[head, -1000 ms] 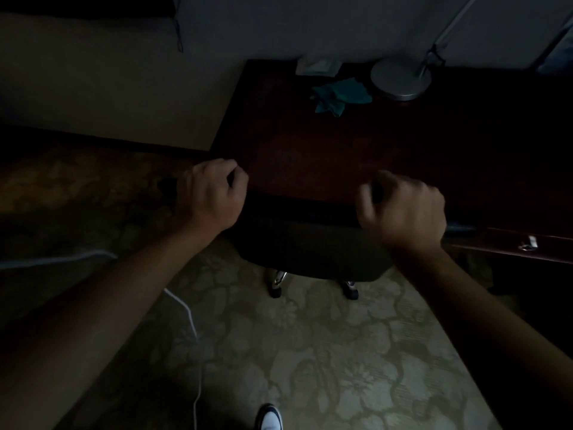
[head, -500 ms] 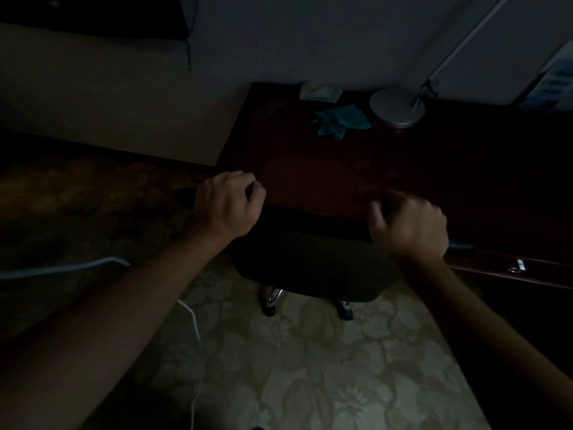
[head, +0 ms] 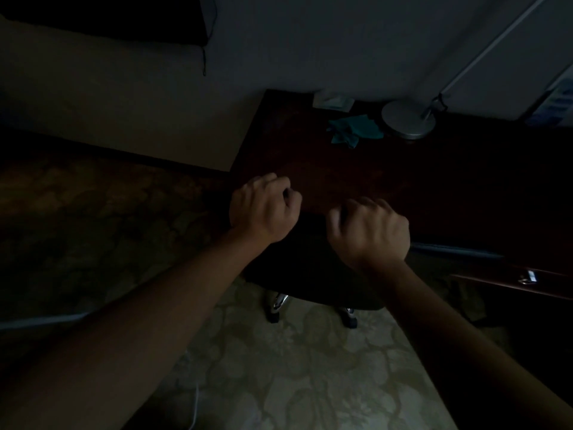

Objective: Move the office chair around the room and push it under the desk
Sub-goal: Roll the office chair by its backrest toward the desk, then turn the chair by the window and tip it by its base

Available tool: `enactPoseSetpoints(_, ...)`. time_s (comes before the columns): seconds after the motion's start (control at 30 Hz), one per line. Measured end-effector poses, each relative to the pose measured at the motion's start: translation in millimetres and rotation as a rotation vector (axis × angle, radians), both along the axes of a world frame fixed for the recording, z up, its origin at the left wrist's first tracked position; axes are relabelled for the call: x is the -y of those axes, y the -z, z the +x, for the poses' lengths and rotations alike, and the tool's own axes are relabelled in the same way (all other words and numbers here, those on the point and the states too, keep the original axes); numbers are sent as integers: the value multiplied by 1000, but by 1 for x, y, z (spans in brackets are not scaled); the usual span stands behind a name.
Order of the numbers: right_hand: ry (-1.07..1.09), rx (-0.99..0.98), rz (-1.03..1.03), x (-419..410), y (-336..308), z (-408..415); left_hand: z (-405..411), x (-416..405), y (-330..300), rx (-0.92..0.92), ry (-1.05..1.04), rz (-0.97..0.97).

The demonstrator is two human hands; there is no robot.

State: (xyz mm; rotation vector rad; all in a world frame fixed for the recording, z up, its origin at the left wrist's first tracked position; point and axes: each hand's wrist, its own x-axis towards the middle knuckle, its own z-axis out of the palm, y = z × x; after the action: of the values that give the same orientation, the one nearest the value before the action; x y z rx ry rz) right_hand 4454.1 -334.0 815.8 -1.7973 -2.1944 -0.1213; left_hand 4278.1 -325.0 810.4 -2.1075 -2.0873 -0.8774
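Observation:
The dark office chair (head: pixel 313 274) stands against the dark wooden desk (head: pixel 387 181), its seat hidden under the desk top. Only its backrest and two castors show. My left hand (head: pixel 263 207) lies at the left part of the backrest's top edge with its fingers curled. My right hand (head: pixel 372 232), slightly blurred, is at the same edge a short way to the right, fingers also curled. The room is too dark to show whether either hand still grips the backrest.
On the desk's far side lie a teal cloth (head: pixel 353 130), a round silver lamp base (head: pixel 407 119) and a pale packet (head: pixel 333 100). A drawer handle (head: pixel 527 277) shows at right. A white cable (head: pixel 195 411) crosses the patterned carpet (head: pixel 294 367).
Both hands have moved inward along the backrest's top edge, toward each other. The chair has stayed in place against the desk.

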Motion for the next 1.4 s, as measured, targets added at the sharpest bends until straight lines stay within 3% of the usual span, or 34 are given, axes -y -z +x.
enactPoseSetpoints(0.43, -85, 32, -33, 13, 1, 8, 1, 7, -2, 3, 1, -160)
enactPoseSetpoints(0.7, -56, -120, -156, 73, -14, 26, 16, 31, -27, 113, -65, -368)
enactPoseSetpoints(0.8, -12, -270, -146, 92, -36, 50, 33, 50, -40, 212, 21, -376)
enactPoseSetpoints(0.93, 66, -453, -111, 113, -74, 104, 80, 64, -64, 306, 163, -457)
enactPoseSetpoints(1.13, 293, -599, -22, 170, -121, 212, 215, 91, -112, 413, 394, -393)
enactPoseSetpoints(1.4, 605, -690, 158, 307, -157, 398, 434, 178, -158, 330, 834, -381)
